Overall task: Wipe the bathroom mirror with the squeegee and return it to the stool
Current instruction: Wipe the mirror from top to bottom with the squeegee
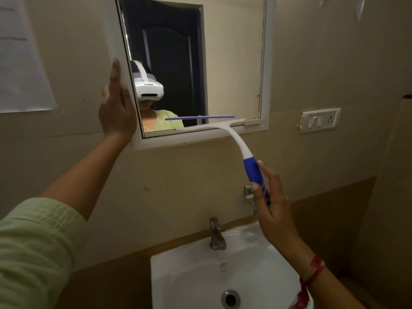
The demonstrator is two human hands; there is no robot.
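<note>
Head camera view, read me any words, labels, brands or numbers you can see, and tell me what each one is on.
No text can be read in this view.
squeegee: white marks on the blue grip, half hidden by the right hand, too small to read.
paper sheet on the wall, left of the mirror: faint lines, too blurred to read.
switch plate: no lettering shows.
washbasin and tap: no brand shows.
</note>
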